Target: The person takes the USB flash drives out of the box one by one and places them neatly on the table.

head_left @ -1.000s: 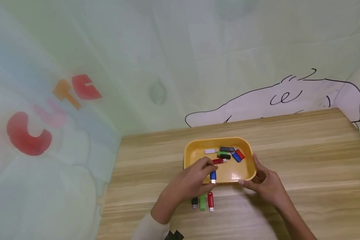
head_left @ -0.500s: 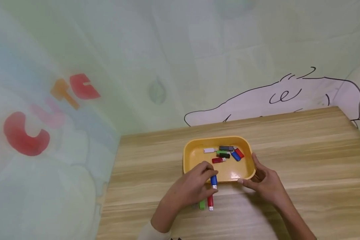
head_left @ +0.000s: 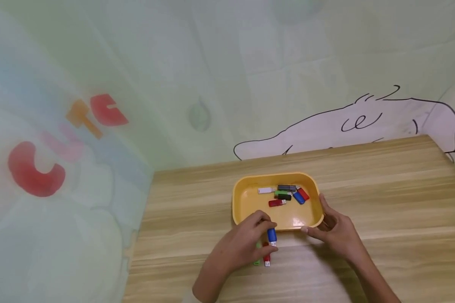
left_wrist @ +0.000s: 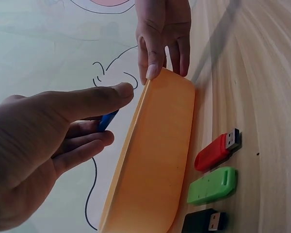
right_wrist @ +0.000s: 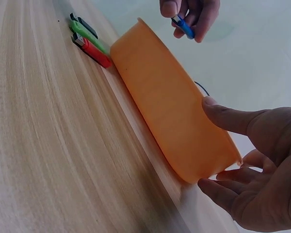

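Note:
My left hand point(head_left: 240, 244) pinches a blue USB flash drive point(head_left: 271, 235) between thumb and fingers, just past the near rim of the yellow tray point(head_left: 238, 202). In the right wrist view that blue drive hangs above the table with its metal plug toward the thumb. My right hand point(head_left: 339, 233) grips the tray's near right corner, thumb on the rim and fingers around the side. On the table before the tray lie a red flash drive point(left_wrist: 216, 153), a green one point(left_wrist: 212, 186) and a black one point(left_wrist: 198, 222) side by side; the left hand partly covers them in the head view.
Inside the tray several more flash drives lie loose: a white one point(head_left: 265, 190), a dark red one point(head_left: 276, 203), a blue one point(head_left: 298, 198), a red one point(head_left: 303, 193) and others. Behind the wooden table point(head_left: 383, 185) hangs a printed cloth point(head_left: 220, 84).
My left hand has carried the blue flash drive from over the tray toward the near side, past the rim and over the row of drives. The right hand keeps its grip on the tray.

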Demonstrator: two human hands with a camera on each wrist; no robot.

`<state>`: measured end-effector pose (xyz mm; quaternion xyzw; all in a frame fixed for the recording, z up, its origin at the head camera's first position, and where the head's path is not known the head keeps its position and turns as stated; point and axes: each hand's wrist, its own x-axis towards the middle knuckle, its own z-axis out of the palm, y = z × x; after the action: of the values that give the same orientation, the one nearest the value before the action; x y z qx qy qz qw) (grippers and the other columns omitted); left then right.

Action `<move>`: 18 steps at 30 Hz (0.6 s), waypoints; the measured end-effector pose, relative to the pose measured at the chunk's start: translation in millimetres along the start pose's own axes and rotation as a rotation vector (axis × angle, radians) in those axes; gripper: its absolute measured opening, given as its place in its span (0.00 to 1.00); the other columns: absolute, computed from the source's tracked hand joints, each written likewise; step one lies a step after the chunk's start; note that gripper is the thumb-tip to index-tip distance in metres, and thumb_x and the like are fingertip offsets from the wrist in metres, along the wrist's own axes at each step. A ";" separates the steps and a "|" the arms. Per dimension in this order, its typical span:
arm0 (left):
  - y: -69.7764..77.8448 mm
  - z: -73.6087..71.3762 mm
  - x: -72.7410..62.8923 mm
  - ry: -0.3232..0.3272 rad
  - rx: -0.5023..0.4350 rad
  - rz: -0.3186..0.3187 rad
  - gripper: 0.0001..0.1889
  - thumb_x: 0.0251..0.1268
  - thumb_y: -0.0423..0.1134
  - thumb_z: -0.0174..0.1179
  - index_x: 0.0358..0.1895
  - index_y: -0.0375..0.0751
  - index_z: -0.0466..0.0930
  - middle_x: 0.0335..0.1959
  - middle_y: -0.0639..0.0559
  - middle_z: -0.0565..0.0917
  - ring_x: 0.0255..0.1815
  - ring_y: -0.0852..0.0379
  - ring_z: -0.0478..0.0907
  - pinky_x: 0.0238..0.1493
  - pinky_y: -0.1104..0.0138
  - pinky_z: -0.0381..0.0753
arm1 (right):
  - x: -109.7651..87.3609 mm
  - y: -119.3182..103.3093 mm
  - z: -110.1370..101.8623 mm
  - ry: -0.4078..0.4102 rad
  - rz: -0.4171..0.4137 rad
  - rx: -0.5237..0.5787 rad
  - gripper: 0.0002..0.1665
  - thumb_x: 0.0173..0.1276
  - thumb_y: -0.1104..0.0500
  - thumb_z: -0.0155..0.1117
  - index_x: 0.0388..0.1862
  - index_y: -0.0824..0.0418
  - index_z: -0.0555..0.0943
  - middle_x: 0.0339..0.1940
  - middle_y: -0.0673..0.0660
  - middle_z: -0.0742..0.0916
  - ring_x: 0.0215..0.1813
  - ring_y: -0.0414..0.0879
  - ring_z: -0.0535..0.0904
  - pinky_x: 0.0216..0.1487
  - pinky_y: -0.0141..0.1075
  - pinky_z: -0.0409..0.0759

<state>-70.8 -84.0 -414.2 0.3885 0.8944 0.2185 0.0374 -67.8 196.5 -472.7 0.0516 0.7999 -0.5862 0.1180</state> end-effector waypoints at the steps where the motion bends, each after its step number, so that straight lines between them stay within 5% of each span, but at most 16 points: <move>1: 0.6 1.0 -0.5 0.000 -0.001 0.000 0.27 0.61 0.49 0.79 0.60 0.40 0.86 0.55 0.53 0.79 0.52 0.62 0.79 0.60 0.79 0.79 | -0.1 0.2 -0.1 -0.002 0.000 0.004 0.69 0.61 0.54 0.84 0.87 0.59 0.47 0.86 0.67 0.60 0.81 0.66 0.67 0.65 0.39 0.78; 18: 9.0 14.5 -9.8 -0.016 -0.038 -0.061 0.27 0.60 0.49 0.80 0.60 0.42 0.87 0.53 0.56 0.79 0.48 0.67 0.76 0.57 0.81 0.79 | -1.4 2.6 -1.3 -0.006 -0.027 0.030 0.67 0.62 0.57 0.84 0.87 0.62 0.48 0.87 0.66 0.59 0.81 0.66 0.67 0.65 0.37 0.78</move>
<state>-54.4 -80.3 -424.5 0.3619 0.9012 0.2311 0.0584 -66.0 198.7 -474.3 0.0407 0.7911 -0.6000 0.1116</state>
